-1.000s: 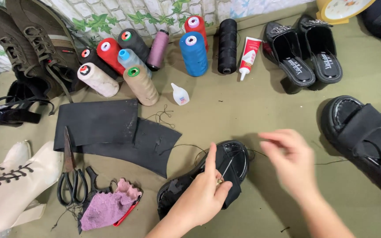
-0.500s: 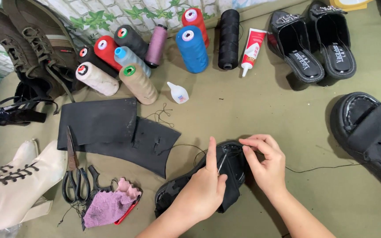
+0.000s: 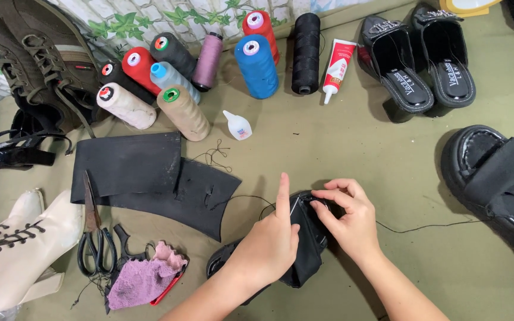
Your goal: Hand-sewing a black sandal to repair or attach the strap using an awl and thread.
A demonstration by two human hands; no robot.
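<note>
Here, near centre, the left hand (image 3: 266,246) clamps the small black shoe (image 3: 304,249), forefinger raised; the right hand (image 3: 346,223) pinches black thread (image 3: 423,227) at its upper edge. It looks light and pliable, best gripped around the sole.

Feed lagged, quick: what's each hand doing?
Left hand: holding the black shoe, index finger raised.
Right hand: fingers pinched at the shoe's top.

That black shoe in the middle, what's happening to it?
A person holds a small black leather shoe down on the olive cloth-covered table with the left hand, forefinger raised. The right hand pinches at the shoe's top, where a thin black thread trails away. Big coloured thread spools and black-handled scissors lie nearby.
</note>
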